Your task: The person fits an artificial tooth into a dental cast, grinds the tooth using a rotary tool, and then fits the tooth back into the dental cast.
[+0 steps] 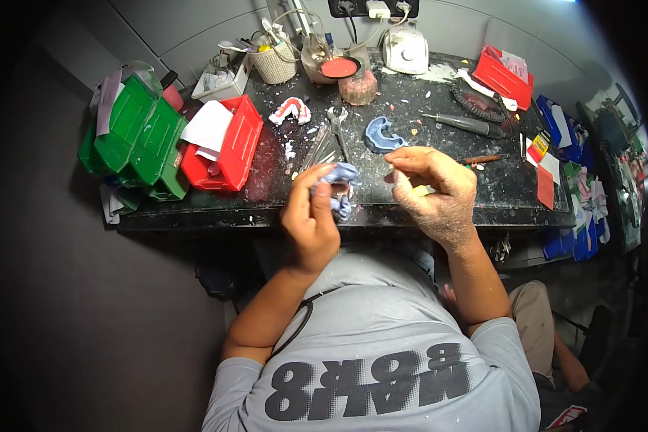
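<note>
My left hand (309, 216) grips a blue-grey, horseshoe-shaped dental mould (345, 172) above the front edge of the dark bench. My right hand (439, 191), dusted with white powder, is raised a little to the right with thumb and fingertips pinched together. Whatever is in that pinch, if anything, is too small to make out; a bit of yellow shows by the palm. Just beyond the right fingertips, a second blue dental mould (383, 137) lies on the bench. Farther left are a metal wrench-like tool (338, 133) and a red-and-white dental arch (290, 111).
Green bins (140, 129) and a red bin (227, 151) stand at the left. A handpiece (464, 125), a brush (479, 108) and a red tray (504, 75) lie at the right. At the back are a woven cup (275, 65) and a white device (406, 52). Another person sits at right.
</note>
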### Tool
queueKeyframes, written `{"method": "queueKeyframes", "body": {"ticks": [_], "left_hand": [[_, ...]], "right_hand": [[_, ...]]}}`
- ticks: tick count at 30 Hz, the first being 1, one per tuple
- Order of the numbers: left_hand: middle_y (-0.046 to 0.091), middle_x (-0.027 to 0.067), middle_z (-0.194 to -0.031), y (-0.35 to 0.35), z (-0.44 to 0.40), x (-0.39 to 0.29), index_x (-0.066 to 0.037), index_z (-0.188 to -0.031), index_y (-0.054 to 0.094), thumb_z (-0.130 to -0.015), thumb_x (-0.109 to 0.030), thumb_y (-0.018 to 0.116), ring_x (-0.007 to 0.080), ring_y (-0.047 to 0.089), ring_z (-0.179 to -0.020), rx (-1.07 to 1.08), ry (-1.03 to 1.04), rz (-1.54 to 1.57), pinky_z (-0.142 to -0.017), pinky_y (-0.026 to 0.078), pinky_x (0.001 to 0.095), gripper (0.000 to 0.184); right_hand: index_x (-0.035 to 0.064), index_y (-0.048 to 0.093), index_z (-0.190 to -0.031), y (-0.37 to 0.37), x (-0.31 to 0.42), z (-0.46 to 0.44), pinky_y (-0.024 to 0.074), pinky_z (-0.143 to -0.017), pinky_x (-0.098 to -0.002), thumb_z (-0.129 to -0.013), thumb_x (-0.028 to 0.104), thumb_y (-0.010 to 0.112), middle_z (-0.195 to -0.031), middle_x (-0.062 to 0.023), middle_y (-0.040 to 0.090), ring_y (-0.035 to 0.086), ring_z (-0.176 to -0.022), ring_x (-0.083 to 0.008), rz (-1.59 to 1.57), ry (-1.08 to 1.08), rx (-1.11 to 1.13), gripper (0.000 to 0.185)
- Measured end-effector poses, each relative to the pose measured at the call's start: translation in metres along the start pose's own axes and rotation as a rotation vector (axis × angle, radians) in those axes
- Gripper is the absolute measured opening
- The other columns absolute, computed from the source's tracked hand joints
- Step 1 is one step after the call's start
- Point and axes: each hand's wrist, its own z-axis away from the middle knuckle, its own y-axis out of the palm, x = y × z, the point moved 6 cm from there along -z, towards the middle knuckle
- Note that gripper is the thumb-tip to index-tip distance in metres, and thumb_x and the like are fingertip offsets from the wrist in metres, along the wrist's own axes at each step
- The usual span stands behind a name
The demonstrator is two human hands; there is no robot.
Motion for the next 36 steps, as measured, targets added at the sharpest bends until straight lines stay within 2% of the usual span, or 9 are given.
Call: {"method": "queueKeyframes", "body": {"ticks": [2,4,7,10,16,22,24,30,36], "left_hand": [[0.069,0.0130,-0.106,0.000,-0.001,0.010,0.002,-0.117,0.058,-0.114,-0.016,0.043,0.0125,0.068,-0.088,-0.038,-0.208,0.334,-0.073,0.057,0.0263,0.024],[0.069,0.0131,-0.104,-0.010,-0.005,0.019,0.000,-0.114,0.057,-0.113,-0.015,0.044,0.0103,0.067,-0.083,-0.081,-0.170,0.093,-0.068,0.055,0.0249,0.020],[0.070,0.0078,-0.093,-0.004,-0.002,0.027,0.001,-0.115,0.063,-0.111,-0.013,0.051,0.0076,0.066,-0.078,-0.079,-0.361,0.468,-0.067,0.054,0.0235,0.019],[0.070,0.0128,-0.104,0.001,-0.003,0.014,0.003,-0.122,0.062,-0.111,-0.013,0.050,0.0116,0.068,-0.087,0.080,-0.441,0.447,-0.074,0.058,0.0270,0.023],[0.071,0.0129,-0.109,0.008,0.002,-0.007,0.009,-0.136,0.058,-0.111,-0.015,0.048,0.0136,0.069,-0.092,0.200,-0.437,0.476,-0.084,0.059,0.0295,0.036],[0.070,0.0108,-0.114,0.007,0.001,-0.024,0.010,-0.139,0.056,-0.105,-0.005,0.062,0.0110,0.066,-0.098,0.254,-0.303,0.469,-0.087,0.054,0.0256,0.038],[0.068,0.0099,-0.114,0.007,0.003,-0.027,0.010,-0.140,0.054,-0.101,-0.002,0.068,0.0091,0.063,-0.098,0.317,-0.268,0.452,-0.088,0.053,0.0248,0.043],[0.064,0.0084,-0.119,0.007,0.008,-0.036,0.007,-0.140,0.055,-0.099,-0.012,0.073,0.0106,0.057,-0.107,0.319,-0.240,0.417,-0.095,0.047,0.0279,0.049],[0.064,0.0063,-0.109,0.007,0.007,-0.042,0.008,-0.140,0.054,-0.098,-0.010,0.074,0.0104,0.059,-0.098,0.312,-0.248,0.420,-0.091,0.048,0.0265,0.049]], "right_hand": [[-0.0037,0.074,-0.096,-0.008,-0.006,0.002,0.0606,-0.074,-0.0307,-0.081,-0.003,0.076,-0.100,-0.0143,0.077,0.076,-0.085,-0.0187,0.015,0.052,0.000,0.016],[-0.0030,0.074,-0.096,-0.009,-0.008,0.004,0.0601,-0.077,-0.0315,-0.081,-0.004,0.076,-0.098,-0.0134,0.077,0.076,-0.086,-0.0198,0.037,-0.010,0.034,0.016],[-0.0021,0.074,-0.096,-0.007,0.009,0.002,0.0599,-0.078,-0.0318,-0.081,-0.003,0.078,-0.098,-0.0132,0.077,0.076,-0.088,-0.0206,0.141,-0.110,0.126,0.015],[-0.0013,0.075,-0.095,-0.001,0.014,0.004,0.0594,-0.080,-0.0323,-0.081,-0.001,0.080,-0.099,-0.0132,0.077,0.076,-0.090,-0.0222,0.160,-0.134,0.151,0.015],[0.0011,0.073,-0.098,0.009,0.022,0.006,0.0602,-0.080,-0.0345,-0.078,-0.002,0.083,-0.099,-0.0129,0.076,0.076,-0.091,-0.0274,0.204,-0.257,0.199,0.023],[0.0015,0.074,-0.098,0.004,0.028,0.005,0.0603,-0.078,-0.0348,-0.076,-0.003,0.084,-0.099,-0.0120,0.077,0.076,-0.090,-0.0263,0.237,-0.293,0.174,0.024],[0.0019,0.075,-0.106,0.003,0.038,0.005,0.0606,-0.078,-0.0348,-0.075,-0.004,0.084,-0.101,-0.0116,0.077,0.076,-0.089,-0.0261,0.253,-0.425,0.148,0.033],[0.0021,0.071,-0.122,0.008,0.045,0.006,0.0614,-0.077,-0.0337,-0.072,-0.005,0.085,-0.103,-0.0123,0.077,0.075,-0.089,-0.0253,0.205,-0.367,0.207,0.052],[-0.0011,0.069,-0.122,0.008,0.053,0.012,0.0594,-0.071,-0.0352,-0.079,-0.003,0.083,-0.102,-0.0124,0.076,0.074,-0.087,-0.0258,0.386,-0.517,0.212,0.045]]}}
